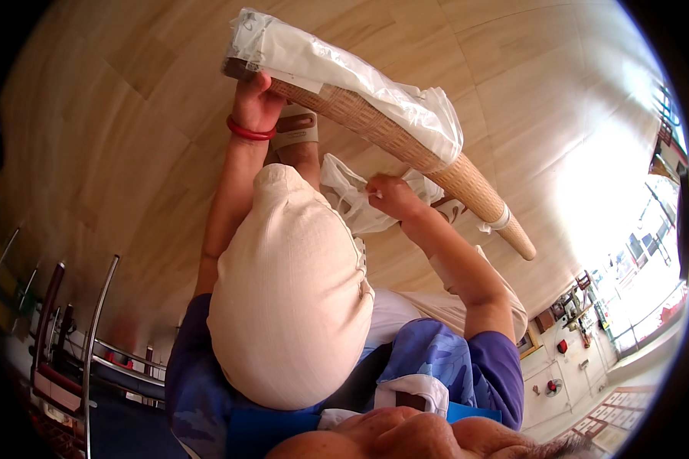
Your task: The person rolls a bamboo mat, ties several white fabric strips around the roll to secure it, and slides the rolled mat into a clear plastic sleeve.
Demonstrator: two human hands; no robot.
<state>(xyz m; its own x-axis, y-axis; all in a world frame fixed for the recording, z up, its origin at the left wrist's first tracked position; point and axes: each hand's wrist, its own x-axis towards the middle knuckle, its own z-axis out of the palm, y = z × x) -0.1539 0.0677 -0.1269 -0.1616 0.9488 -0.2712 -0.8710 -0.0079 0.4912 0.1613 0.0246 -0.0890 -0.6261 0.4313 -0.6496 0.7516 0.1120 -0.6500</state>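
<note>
A long, tapered tube of tan wicker weave (375,121) slants across the upper middle, its thick end at the left and its narrow end low at the right. Clear plastic wrapping (337,70) covers much of its upper side. My left hand (257,105) is closed around the dark, thick end, with a red bangle on the wrist. Below the tube, my right hand (396,197) is closed in a pinch on a loose white plastic sheet (351,191). A pale band (501,219) circles the tube near its narrow end.
My bent knee in cream trousers (287,283) rises between my arms. A sandalled foot (295,128) rests on the tan tiled floor (153,99) under the tube. Metal-framed chairs (92,336) stand at the lower left. A bright opening (589,199) lies at the right.
</note>
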